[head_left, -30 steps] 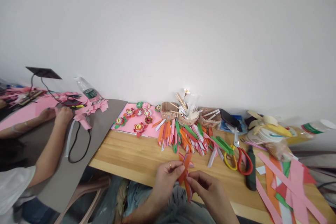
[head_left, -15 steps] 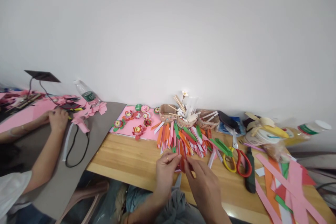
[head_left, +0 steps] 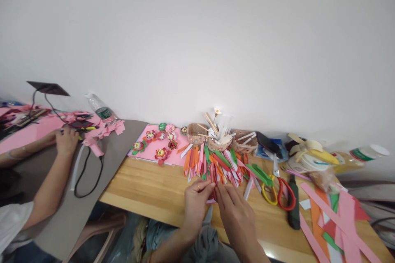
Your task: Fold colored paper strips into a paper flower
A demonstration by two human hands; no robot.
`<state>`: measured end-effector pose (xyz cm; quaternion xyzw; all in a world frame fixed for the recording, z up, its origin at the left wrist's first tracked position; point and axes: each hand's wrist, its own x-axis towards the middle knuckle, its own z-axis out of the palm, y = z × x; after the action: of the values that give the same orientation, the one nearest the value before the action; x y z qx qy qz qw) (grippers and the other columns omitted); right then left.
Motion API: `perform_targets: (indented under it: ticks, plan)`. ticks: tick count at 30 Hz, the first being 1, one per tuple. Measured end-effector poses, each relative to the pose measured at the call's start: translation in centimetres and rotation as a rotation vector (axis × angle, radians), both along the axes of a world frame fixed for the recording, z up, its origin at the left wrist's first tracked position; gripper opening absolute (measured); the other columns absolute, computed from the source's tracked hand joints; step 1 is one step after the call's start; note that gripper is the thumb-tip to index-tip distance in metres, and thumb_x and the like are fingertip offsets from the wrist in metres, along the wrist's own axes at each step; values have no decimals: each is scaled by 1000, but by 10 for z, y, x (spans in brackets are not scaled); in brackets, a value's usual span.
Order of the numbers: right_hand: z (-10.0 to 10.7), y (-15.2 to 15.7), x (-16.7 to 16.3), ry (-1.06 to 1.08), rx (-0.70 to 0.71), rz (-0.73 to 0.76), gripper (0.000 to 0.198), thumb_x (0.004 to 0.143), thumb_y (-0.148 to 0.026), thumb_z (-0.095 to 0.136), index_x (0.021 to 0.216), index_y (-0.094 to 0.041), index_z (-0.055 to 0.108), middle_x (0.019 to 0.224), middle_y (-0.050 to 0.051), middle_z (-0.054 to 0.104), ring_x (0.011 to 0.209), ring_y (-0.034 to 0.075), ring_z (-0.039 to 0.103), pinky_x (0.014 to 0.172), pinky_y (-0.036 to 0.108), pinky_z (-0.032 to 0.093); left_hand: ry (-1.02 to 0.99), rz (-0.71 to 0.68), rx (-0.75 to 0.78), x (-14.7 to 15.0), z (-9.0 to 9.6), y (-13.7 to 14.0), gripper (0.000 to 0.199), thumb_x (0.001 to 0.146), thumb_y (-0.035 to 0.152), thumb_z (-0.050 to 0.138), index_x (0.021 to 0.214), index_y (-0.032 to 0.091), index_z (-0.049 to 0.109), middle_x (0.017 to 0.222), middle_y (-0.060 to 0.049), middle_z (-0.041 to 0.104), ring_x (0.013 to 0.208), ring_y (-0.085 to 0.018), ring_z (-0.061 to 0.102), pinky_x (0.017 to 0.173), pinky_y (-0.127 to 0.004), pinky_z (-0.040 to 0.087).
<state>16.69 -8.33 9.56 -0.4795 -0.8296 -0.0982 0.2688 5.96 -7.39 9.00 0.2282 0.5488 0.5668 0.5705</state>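
Observation:
My left hand (head_left: 196,203) and my right hand (head_left: 236,213) meet over the front edge of the wooden table. Between them is a narrow red paper strip (head_left: 213,194), pinched by the fingertips of both and largely hidden by them. Just beyond my fingers lies a fanned heap of folded paper strips (head_left: 197,162) in orange, pink, white, green and red. Behind the heap stand small woven baskets; the middle basket (head_left: 219,144) holds white pieces and thin sticks. Scissors (head_left: 285,193) with red and yellow handles lie to the right of my right hand.
Paper flowers (head_left: 161,154) rest on a pink sheet (head_left: 143,131) at the left. A black-handled tool (head_left: 294,205) and loose paper strips (head_left: 348,222) lie right, before a banana (head_left: 321,155) and a bottle (head_left: 368,152). Further left, a co-worker's hands (head_left: 66,139) are near a pink glue gun (head_left: 94,146).
My right hand's fingers have drawn in against my left fingertips, covering more of the red paper strip. The view has shifted very slightly.

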Motion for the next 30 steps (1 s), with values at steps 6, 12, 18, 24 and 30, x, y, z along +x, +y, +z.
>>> perform_targets:
  ticks: [6, 12, 18, 24, 30]
  plan:
    - [-6, -5, -3, -17, -36, -28, 31, 91, -12, 31, 100, -12, 61, 79, 11, 63, 73, 21, 57, 64, 33, 45, -6, -9, 1, 1, -2, 1, 24, 51, 36, 75, 55, 13, 69, 61, 0, 54, 60, -12, 50, 55, -23, 46]
    - [-4, -3, -3, -35, 14, -2, 32, 90, -11, 31, 98, -10, 62, 77, 12, 62, 73, 21, 55, 65, 33, 44, -32, -14, 8, 1, 2, 1, 23, 53, 36, 74, 58, 13, 70, 66, -1, 54, 64, -13, 51, 59, -24, 47]
    - [2, -4, -6, 67, -83, -24, 28, 88, -17, 39, 100, -9, 63, 76, 11, 62, 69, 21, 54, 60, 33, 45, -45, -25, -16, -1, 7, 2, 22, 55, 32, 73, 52, 11, 67, 58, 0, 51, 58, -10, 49, 55, -21, 44]
    - [4, 8, 13, 925, -881, -15, 26, 80, -36, 53, 93, -18, 66, 86, 8, 63, 80, 20, 56, 65, 29, 45, -71, 23, -89, -4, 7, 7, 28, 53, 37, 73, 54, 11, 66, 52, 1, 54, 47, -9, 48, 49, -23, 43]
    - [0, 11, 13, 1116, -1261, -4, 44, 76, -52, 52, 63, -13, 65, 54, 3, 60, 49, 13, 53, 47, 23, 41, -83, 5, -84, -2, 8, 8, 31, 54, 40, 72, 50, 10, 62, 45, 1, 52, 42, -8, 45, 45, -21, 38]
